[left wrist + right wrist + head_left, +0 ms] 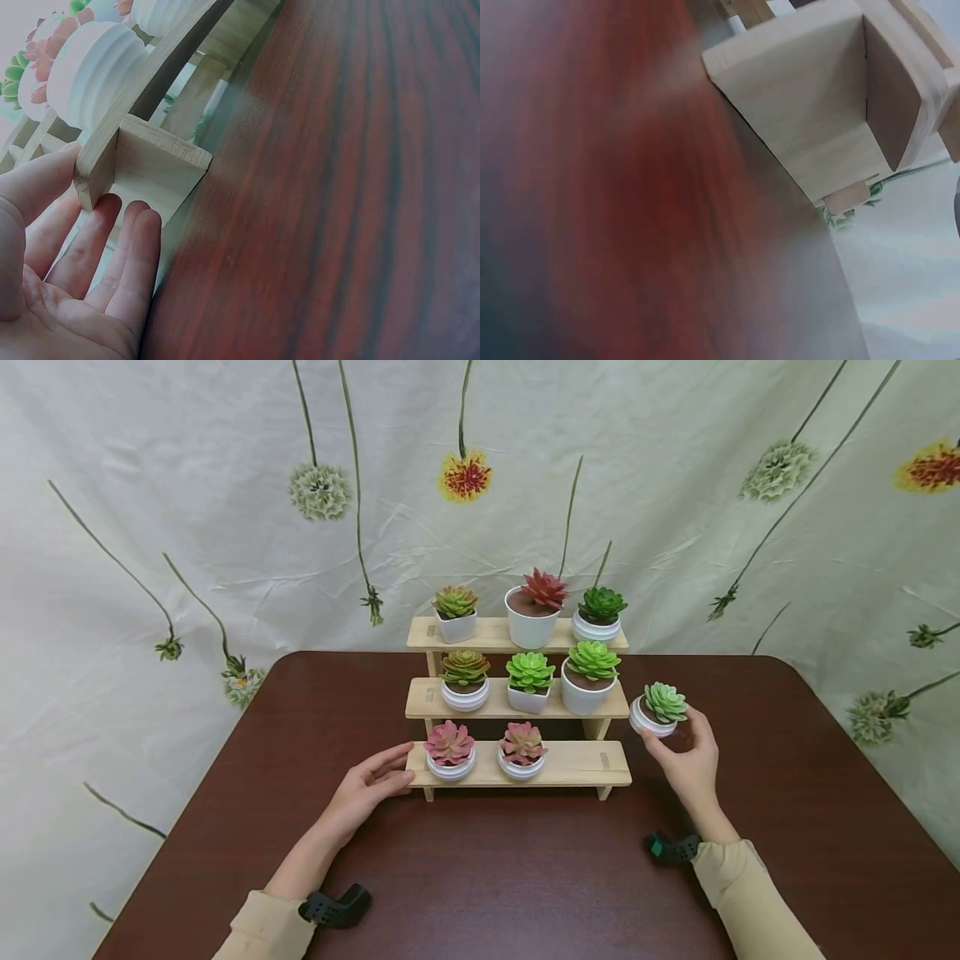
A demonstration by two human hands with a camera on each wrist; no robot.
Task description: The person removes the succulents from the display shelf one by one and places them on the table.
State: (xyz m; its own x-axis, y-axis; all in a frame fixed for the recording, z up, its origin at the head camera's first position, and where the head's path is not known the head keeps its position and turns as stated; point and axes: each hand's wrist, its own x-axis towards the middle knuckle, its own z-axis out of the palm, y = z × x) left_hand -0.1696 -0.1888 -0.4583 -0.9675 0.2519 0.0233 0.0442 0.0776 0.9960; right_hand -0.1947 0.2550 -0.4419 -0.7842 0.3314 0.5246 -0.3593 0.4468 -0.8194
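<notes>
Succulent [664,702] in a round white pot [649,720] is pinched by the right grip [690,762] between thumb and fingers, just right of the wooden stand [572,765] on the dark surface [510,868]. The left grip [366,788] holds the stand's near left corner; two pink succulents [449,742] occupy its near tier.

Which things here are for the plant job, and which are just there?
For the job:
- stand
- held plant
- eight plants on the stand

Just there:
- table
- flowery cloth
- black wrist straps
</notes>
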